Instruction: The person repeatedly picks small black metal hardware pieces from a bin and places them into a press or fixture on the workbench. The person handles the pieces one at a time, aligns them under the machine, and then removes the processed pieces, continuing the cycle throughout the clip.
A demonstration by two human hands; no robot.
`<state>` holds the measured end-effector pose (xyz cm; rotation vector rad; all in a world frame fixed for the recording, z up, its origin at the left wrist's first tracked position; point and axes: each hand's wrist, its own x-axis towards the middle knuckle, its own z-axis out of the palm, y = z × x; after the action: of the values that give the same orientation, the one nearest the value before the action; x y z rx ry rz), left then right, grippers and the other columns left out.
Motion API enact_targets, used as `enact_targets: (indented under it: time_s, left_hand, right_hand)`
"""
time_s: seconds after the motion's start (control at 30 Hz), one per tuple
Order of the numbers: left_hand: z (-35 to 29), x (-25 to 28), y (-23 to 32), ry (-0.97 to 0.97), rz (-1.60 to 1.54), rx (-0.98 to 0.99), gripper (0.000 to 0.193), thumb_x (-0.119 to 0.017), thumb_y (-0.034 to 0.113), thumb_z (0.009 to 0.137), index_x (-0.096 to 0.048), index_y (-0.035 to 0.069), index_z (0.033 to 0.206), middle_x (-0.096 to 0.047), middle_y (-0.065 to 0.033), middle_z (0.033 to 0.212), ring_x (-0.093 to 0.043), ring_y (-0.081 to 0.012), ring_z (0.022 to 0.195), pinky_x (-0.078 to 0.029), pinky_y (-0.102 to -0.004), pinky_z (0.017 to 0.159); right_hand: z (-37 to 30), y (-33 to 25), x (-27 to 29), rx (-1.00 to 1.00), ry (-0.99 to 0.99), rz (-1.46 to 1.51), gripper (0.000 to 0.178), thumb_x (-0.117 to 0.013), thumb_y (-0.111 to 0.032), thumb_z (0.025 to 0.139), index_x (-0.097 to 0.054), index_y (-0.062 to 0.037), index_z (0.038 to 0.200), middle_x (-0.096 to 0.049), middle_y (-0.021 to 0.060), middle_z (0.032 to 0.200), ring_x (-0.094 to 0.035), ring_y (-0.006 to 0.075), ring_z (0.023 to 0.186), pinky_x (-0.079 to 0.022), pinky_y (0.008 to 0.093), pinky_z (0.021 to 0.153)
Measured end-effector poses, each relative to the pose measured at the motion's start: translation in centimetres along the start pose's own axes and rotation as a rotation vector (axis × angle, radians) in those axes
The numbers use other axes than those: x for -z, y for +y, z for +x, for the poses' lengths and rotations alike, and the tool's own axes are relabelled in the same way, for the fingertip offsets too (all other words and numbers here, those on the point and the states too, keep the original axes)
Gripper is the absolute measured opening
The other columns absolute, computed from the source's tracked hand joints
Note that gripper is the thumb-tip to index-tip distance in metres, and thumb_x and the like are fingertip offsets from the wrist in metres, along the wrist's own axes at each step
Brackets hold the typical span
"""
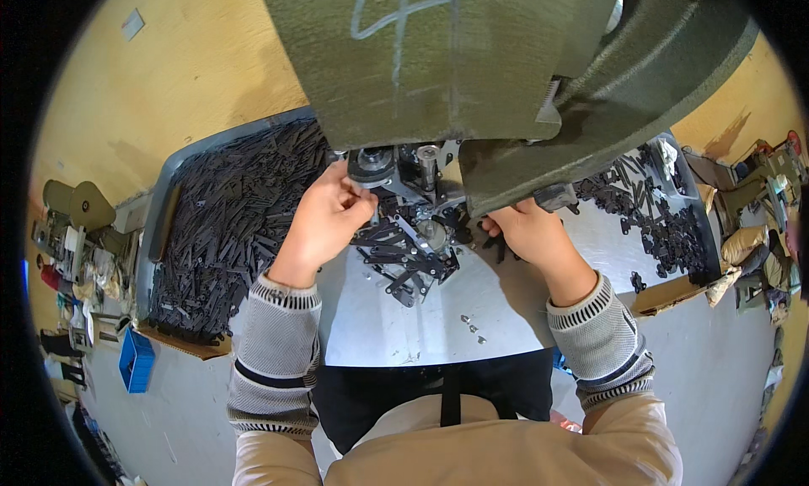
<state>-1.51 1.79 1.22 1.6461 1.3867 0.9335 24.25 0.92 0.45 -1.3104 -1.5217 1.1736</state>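
Note:
My left hand point(330, 216) is raised beside the round metal head of a green machine point(438, 73), its thumb and fingers pinched together. What it grips is too small or hidden to name. My right hand point(531, 231) is on the other side, under the machine's curved arm, with curled fingers close to a few dark strips; anything in them is hidden. Between my hands lies a loose heap of black flat hinge-like metal strips point(413, 263) around the machine's lower tooling. The metal worktable point(379, 334) extends toward my body.
A deep tray point(168, 170) at left is heaped with long black strips. To the right, another tray point(708, 233) carries smaller dark pieces. Small shiny bits point(474, 328) lie near the table's front. A blue bin point(136, 361) stands on the floor at left. The machine overhangs both hands.

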Motion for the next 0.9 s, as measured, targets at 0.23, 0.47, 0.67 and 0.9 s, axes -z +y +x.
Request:
enact_targets:
  time_s: [0.23,0.47,0.67,0.9]
  left_hand:
    - [-1.9,-1.9,0.4,-0.096,-0.513,0.094,0.014,-0.063,0.009,0.090,-0.058,-0.003,0.095,-0.065,-0.0091,0.084,-0.062,-0.0129,0.069,-0.051,-0.0235,0.064]
    - [-2.1,-2.1,0.0,-0.131,-0.511,-0.029,0.009,-0.064,0.002,0.087,-0.056,-0.002,0.089,-0.065,-0.0102,0.082,-0.062,-0.0121,0.071,-0.051,-0.0230,0.064]
    - [-2.4,-2.2,-0.7,-0.151,-0.134,-0.143,0.009,-0.065,-0.002,0.085,-0.057,0.000,0.089,-0.064,-0.0054,0.083,-0.061,-0.0089,0.073,-0.051,-0.0218,0.067]
    - [-2.1,-1.3,0.2,-0.163,-0.366,0.181,0.010,-0.065,0.004,0.087,-0.060,-0.003,0.093,-0.065,-0.0083,0.080,-0.062,-0.0107,0.066,-0.051,-0.0220,0.060]
  right_hand:
    - [-0.4,-0.2,-0.3,-0.119,-0.266,0.177,0.012,-0.060,-0.014,0.090,-0.059,-0.0033,0.096,-0.058,0.0001,0.073,-0.053,0.0071,0.059,-0.043,0.0212,0.052]
    - [-0.5,-0.1,-0.4,-0.124,-0.322,0.167,0.019,-0.058,-0.021,0.092,-0.063,-0.0032,0.092,-0.061,0.0026,0.073,-0.055,0.0090,0.062,-0.045,0.0228,0.056]
    - [-0.8,-0.1,-1.1,-0.109,-0.221,0.146,0.015,-0.062,-0.014,0.091,-0.062,-0.0004,0.096,-0.059,0.0004,0.068,-0.053,0.0056,0.059,-0.042,0.0194,0.051]
    - [-0.3,0.4,-2.4,-0.001,-0.152,-0.087,0.014,-0.065,-0.011,0.088,-0.065,0.0018,0.092,-0.060,0.0004,0.070,-0.054,0.0069,0.060,-0.043,0.0210,0.053]
